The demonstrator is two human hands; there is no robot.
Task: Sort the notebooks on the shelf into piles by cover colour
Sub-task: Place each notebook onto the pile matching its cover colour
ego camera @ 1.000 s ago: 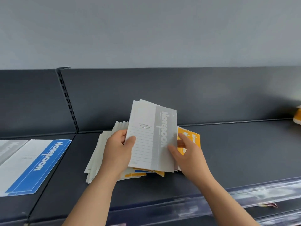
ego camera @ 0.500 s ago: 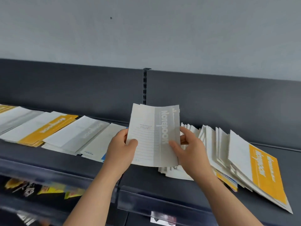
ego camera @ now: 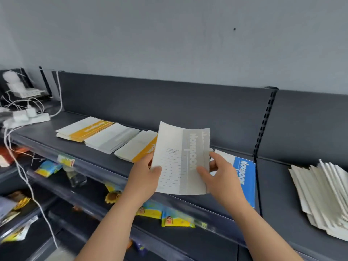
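Note:
Both hands hold a small stack of grey-striped notebooks upright above the dark shelf. My left hand grips its lower left edge, my right hand its lower right edge. On the shelf lie sorted piles: a yellow pile at far left, a grey pile, a second yellow pile just left of my hands, and a blue notebook partly behind my right hand. An unsorted fanned heap of notebooks lies on the shelf section at the right.
A white power strip with plugs and cables sits at the shelf's left end, one cable hanging down. Lower shelves hold colourful packets. A slotted upright post divides the shelf back panels.
My view has swung left, with both hands carrying the grey notebooks away from the unsorted heap and over to the sorted piles. The grip on them is unchanged.

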